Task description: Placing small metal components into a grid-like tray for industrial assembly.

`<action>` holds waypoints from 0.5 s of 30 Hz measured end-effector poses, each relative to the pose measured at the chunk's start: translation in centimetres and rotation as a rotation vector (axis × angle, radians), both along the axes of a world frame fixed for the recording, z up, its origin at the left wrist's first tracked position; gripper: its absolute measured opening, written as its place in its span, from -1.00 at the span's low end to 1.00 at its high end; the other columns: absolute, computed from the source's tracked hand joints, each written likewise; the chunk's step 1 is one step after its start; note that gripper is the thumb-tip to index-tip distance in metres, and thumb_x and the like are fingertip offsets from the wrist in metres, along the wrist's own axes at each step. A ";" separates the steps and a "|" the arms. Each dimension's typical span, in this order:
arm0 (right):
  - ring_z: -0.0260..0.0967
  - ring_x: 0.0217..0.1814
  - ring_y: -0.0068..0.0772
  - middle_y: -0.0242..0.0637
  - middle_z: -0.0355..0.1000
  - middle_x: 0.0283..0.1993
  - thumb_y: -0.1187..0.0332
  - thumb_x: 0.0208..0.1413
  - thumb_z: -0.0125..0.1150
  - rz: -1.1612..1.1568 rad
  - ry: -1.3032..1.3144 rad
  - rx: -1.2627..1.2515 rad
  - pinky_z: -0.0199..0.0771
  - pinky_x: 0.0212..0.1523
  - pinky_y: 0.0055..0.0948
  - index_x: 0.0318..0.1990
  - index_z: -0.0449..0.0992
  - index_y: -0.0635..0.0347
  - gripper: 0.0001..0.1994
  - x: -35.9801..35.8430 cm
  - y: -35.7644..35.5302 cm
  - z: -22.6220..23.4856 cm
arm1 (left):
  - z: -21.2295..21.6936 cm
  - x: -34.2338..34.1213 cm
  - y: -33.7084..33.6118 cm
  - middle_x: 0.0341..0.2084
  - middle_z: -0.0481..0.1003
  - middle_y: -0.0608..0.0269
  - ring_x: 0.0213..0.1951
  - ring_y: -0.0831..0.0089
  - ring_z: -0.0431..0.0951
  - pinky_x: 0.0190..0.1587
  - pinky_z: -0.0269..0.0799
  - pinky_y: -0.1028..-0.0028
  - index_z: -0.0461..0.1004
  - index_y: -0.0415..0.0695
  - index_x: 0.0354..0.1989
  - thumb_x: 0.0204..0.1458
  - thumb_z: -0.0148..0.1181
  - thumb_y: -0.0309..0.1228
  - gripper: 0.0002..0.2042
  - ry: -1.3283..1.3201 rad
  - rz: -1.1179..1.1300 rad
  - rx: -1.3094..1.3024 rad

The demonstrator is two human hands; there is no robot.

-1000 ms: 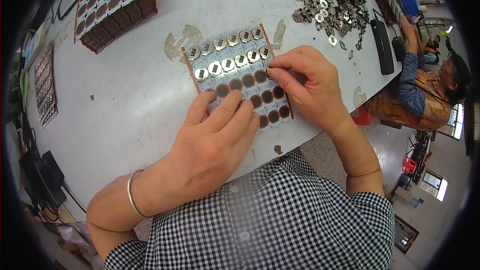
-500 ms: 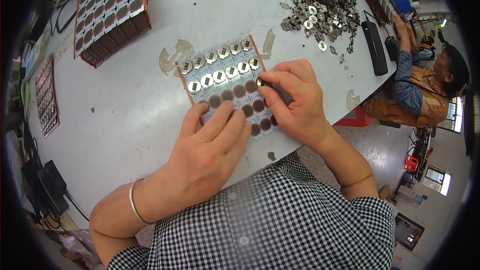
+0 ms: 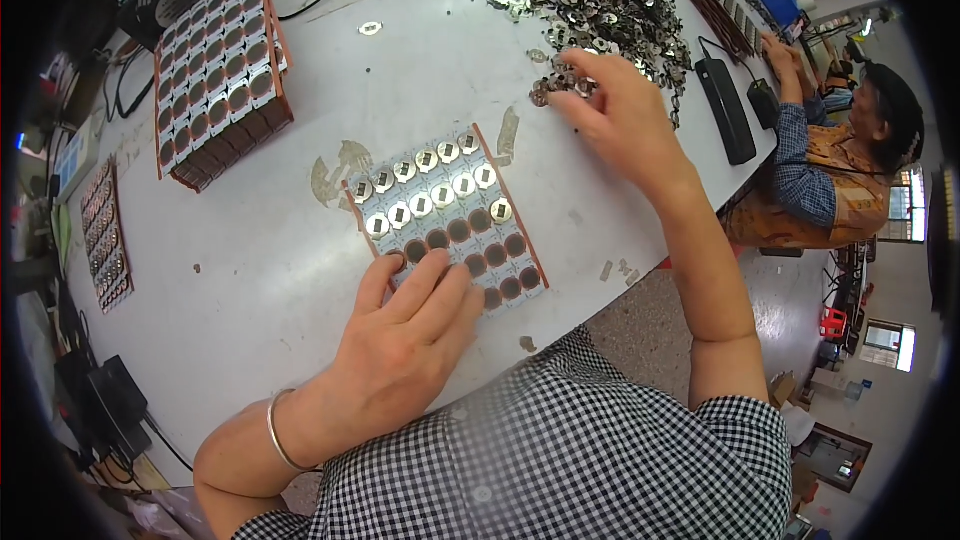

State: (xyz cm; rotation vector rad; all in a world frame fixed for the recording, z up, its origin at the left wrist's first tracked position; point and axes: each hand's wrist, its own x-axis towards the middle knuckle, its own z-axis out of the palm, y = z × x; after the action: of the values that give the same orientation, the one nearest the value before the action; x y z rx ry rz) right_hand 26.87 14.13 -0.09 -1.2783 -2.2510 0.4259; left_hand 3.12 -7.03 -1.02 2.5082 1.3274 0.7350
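A panel of small round circuit boards [image 3: 522, 230] with brown rails lies in front of me. Shiny metal disc pieces with dark centres [image 3: 421, 206] fill its two far rows, and one more [image 3: 501, 211] sits at the right end of the third row. The other visible boards show bare brown circles. My left hand [image 3: 405, 325] rests on the panel's near left part, fingers spread and holding nothing, covering some boards. At the near edge of a heap of loose metal pieces [image 3: 610, 5], my right hand [image 3: 630, 120] reaches in with thumb and fingers apart.
A tall stack of similar panels [image 3: 215, 75] stands at the far left. Another panel with metal pieces [image 3: 106, 235] lies at the left edge. One loose metal disc [image 3: 370, 29] is at the back. A long black device [image 3: 725, 110] and a co-worker [image 3: 845, 165] are to the right.
My right hand has left the panel's right edge and moved far and right to the heap, leaving a metal disc in the third row. My left hand stays on the panel.
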 end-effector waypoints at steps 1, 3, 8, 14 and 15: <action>0.49 -0.26 -0.29 -0.18 0.54 -0.15 0.41 0.18 0.30 0.066 -0.044 0.081 0.52 -0.24 -0.37 0.02 0.62 0.22 -0.74 -0.6 0.3 -0.6 | 0.1 0.1 -0.1 0.03 0.51 0.08 0.16 0.11 0.49 0.18 0.34 0.02 0.59 -0.21 -0.04 -0.26 0.49 -0.44 -0.51 0.002 0.000 -0.001; 0.50 -0.27 -0.22 -0.16 0.54 -0.15 0.39 0.18 0.30 0.130 -0.081 0.173 0.53 -0.22 -0.32 -0.01 0.62 0.21 -0.76 -2.3 1.2 -1.6 | 0.4 0.1 0.1 0.03 0.51 0.07 0.16 0.11 0.49 0.17 0.34 0.01 0.59 -0.20 -0.03 -0.27 0.50 -0.44 -0.50 0.011 -0.004 0.006; 0.50 -0.22 0.01 -0.08 0.55 -0.15 0.41 0.18 0.28 0.250 0.008 0.216 0.53 -0.11 -0.23 -0.12 0.65 0.20 -0.84 -6.7 5.1 -2.0 | 0.2 0.1 0.2 0.00 0.52 0.09 0.13 0.11 0.50 0.16 0.35 0.04 0.60 -0.20 -0.08 -0.17 0.40 -0.46 -0.61 0.029 -0.034 0.034; 0.42 -0.29 -0.64 -0.39 0.57 -0.28 0.40 0.20 0.32 0.300 0.140 -0.251 0.45 -0.22 -0.56 -0.08 0.67 0.25 -0.81 -7.2 3.0 4.8 | 0.5 0.2 -0.9 -0.16 0.52 0.19 0.00 0.23 0.52 -0.05 0.37 0.23 0.60 -0.19 -0.22 -0.13 0.33 -0.46 -0.76 -0.020 -0.143 0.047; 0.42 -0.29 -0.64 -0.39 0.57 -0.28 0.40 0.20 0.32 0.307 0.140 -0.249 0.45 -0.22 -0.56 -0.08 0.67 0.25 -0.81 -7.0 3.1 5.1 | 0.7 0.2 -0.9 -0.16 0.52 0.19 0.00 0.23 0.52 -0.05 0.37 0.23 0.60 -0.19 -0.22 -0.13 0.33 -0.46 -0.76 -0.018 -0.137 0.049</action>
State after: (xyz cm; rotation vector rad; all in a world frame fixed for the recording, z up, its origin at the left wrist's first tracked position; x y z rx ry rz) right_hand 19.90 17.20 4.97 -0.9795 -2.3317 0.9033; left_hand 3.27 -7.95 -0.36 2.5931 1.1317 0.7674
